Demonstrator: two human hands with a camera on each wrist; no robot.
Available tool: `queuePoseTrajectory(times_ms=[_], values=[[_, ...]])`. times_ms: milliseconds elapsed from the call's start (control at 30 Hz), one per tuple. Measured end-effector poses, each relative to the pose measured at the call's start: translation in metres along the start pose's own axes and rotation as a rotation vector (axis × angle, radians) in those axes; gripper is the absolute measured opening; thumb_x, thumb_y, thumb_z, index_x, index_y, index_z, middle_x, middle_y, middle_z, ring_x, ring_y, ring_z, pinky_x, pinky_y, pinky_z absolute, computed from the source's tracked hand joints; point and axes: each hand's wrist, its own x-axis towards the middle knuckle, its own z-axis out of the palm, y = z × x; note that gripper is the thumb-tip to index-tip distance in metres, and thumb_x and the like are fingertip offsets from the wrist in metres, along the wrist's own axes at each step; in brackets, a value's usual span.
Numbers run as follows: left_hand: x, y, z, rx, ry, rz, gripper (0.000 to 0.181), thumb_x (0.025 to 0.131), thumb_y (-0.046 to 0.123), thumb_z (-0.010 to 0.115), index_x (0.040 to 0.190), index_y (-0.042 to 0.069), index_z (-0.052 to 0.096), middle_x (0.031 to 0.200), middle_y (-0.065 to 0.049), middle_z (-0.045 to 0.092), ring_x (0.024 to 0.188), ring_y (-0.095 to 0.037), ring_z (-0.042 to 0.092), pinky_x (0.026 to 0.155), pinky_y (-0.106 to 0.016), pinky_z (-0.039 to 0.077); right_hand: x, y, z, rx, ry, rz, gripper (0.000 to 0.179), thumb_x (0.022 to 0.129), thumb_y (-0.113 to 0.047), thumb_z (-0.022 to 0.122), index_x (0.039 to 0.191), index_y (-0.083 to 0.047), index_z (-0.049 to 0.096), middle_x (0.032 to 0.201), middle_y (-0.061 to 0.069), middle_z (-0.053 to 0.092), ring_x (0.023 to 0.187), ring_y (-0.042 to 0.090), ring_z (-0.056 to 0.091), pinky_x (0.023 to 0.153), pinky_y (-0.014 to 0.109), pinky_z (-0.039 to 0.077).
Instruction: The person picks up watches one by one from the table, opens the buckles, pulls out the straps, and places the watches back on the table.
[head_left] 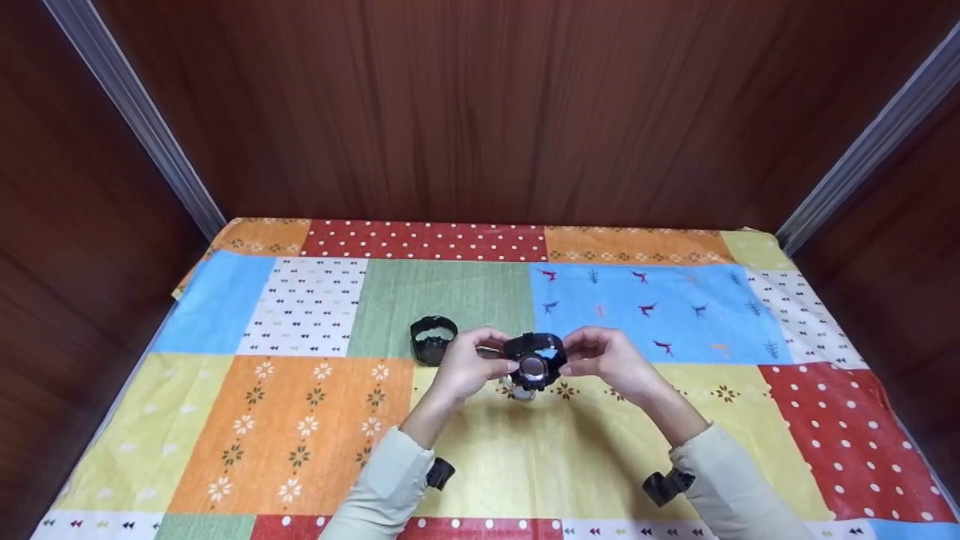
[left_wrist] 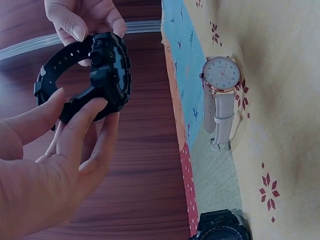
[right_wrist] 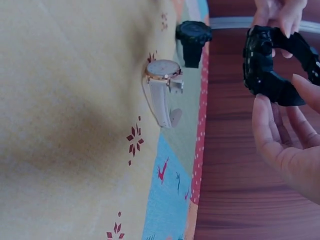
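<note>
Between both hands a chunky black wristwatch (head_left: 534, 364) is held up above the table, its strap looped and its round face toward the head camera. My left hand (head_left: 469, 365) pinches it on one side, thumb and fingers at the strap beside the case. From the other side my right hand (head_left: 609, 361) pinches it with thumb and fingertips. Below lies a watch with a white dial and pale strap (left_wrist: 221, 75), largely hidden behind the held watch in the head view. Left of my left hand stands a second black wristwatch (head_left: 433, 340) with a looped strap.
A patchwork-patterned tablecloth (head_left: 300, 435) covers the table. Brown wood-grain panels (head_left: 480, 112) rise behind and at both sides, with grey metal strips (head_left: 142, 120) at the corners. Black straps with small devices (head_left: 667, 486) sit on both forearms.
</note>
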Motion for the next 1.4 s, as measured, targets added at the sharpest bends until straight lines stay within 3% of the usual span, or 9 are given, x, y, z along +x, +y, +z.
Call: queuePoseTrajectory(times_ms=[300,533,833,1033,1233,1400], values=[[0.0,-0.001,0.002,0.164,0.011,0.041,0.025,0.069,-0.009,0.07,0.093,-0.006,0.064,0.087,-0.018,0.066,0.077,-0.024,0.064,0.066,-0.026,0.053,0.002,-0.008,0.0,-0.089,-0.042,-0.032,0.038,0.074,-0.002,0.072,0.108,0.009,0.058,0.099,0.018,0.063,0.094,0.028,0.059,0.08,0.029,0.05],[-0.001,-0.001,0.005,0.242,0.007,0.076,0.024,0.07,-0.005,0.072,0.092,-0.004,0.065,0.086,-0.015,0.067,0.078,-0.026,0.064,0.066,-0.025,0.052,0.002,-0.014,0.006,-0.144,-0.036,-0.082,0.033,0.077,-0.002,0.07,0.106,0.01,0.06,0.095,0.019,0.064,0.084,0.018,0.061,0.077,0.026,0.05],[-0.001,0.004,0.005,0.268,-0.039,0.069,0.032,0.072,0.004,0.075,0.101,0.001,0.064,0.092,-0.01,0.066,0.085,-0.021,0.062,0.074,-0.028,0.049,0.004,-0.016,0.011,-0.192,0.02,-0.13,0.029,0.075,-0.001,0.071,0.101,0.01,0.063,0.092,0.02,0.065,0.08,0.017,0.062,0.072,0.025,0.051],[-0.002,0.01,0.01,0.329,-0.063,0.111,0.037,0.076,0.016,0.074,0.11,0.005,0.063,0.096,-0.008,0.066,0.084,-0.021,0.063,0.072,-0.028,0.05,0.003,-0.017,0.015,-0.179,0.019,-0.131,0.029,0.075,0.0,0.071,0.101,0.01,0.063,0.092,0.02,0.065,0.08,0.019,0.063,0.073,0.026,0.051],[-0.004,0.012,0.014,0.467,-0.045,0.15,0.031,0.076,0.02,0.074,0.105,0.012,0.066,0.099,-0.003,0.067,0.09,-0.02,0.06,0.077,-0.032,0.047,0.002,-0.016,0.018,-0.162,0.007,-0.148,0.029,0.075,0.002,0.07,0.101,0.012,0.062,0.091,0.022,0.065,0.081,0.02,0.063,0.072,0.026,0.051],[-0.004,0.011,0.015,0.503,-0.023,0.172,0.027,0.075,0.018,0.074,0.1,0.012,0.068,0.099,-0.002,0.067,0.092,-0.019,0.06,0.081,-0.036,0.046,0.002,-0.015,0.02,-0.154,0.004,-0.133,0.03,0.075,0.001,0.07,0.102,0.011,0.062,0.092,0.022,0.065,0.082,0.022,0.063,0.073,0.026,0.051]])
